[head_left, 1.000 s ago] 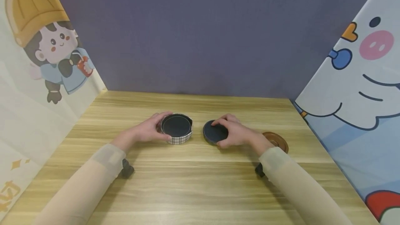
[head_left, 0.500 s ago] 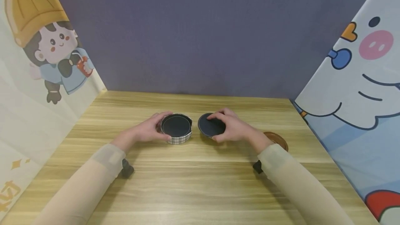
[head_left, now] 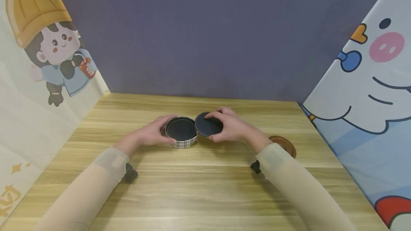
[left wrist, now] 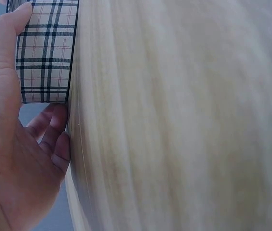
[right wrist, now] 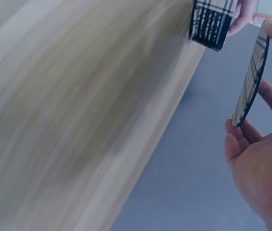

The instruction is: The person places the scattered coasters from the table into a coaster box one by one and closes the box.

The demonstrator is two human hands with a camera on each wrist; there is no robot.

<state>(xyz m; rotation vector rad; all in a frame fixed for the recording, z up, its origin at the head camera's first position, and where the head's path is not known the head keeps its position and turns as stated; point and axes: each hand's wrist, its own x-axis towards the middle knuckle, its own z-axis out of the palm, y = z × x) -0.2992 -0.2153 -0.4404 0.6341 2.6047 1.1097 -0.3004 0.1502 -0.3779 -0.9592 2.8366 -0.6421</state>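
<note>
One round plaid-sided holder with a dark inside [head_left: 181, 133]. One flat round dark coaster with a plaid underside [head_left: 207, 124]. One round brown wooden dish [head_left: 284, 144]. Two bare hands: left hand [head_left: 151, 133], right hand [head_left: 232, 127]. One light wooden table [head_left: 199, 188]. Two cartoon-printed side panels.

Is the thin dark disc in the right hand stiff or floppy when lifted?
Probably stiff: the disc stays flat, pinched only at its rim by the right hand. Likely light, since it is thin. On edge, it might roll.
</note>
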